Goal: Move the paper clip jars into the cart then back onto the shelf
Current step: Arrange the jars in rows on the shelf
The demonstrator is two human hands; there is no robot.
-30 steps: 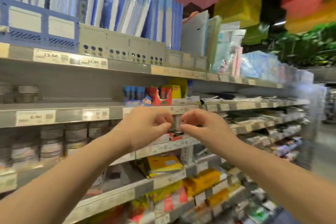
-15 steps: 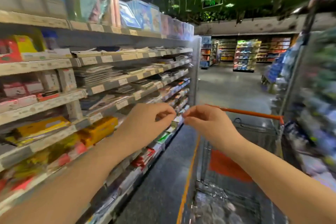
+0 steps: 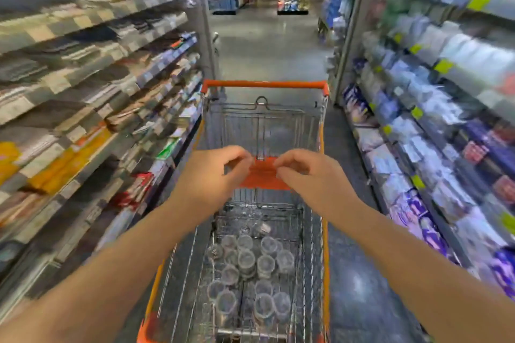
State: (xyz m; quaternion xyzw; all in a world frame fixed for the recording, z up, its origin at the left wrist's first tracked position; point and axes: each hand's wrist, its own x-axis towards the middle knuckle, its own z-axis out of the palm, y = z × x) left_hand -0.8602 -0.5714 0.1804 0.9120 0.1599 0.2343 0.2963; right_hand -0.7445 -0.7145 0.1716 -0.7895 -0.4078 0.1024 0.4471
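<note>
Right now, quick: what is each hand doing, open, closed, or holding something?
Left hand: fingers curled, above the cart; cannot tell if it holds anything.
Right hand: fingers curled too; cannot tell if it holds anything.

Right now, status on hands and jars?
Left hand, right hand over cart, both curled, hold unclear. Paper clip jars piled in cart basket. No obstruction seen.
</note>
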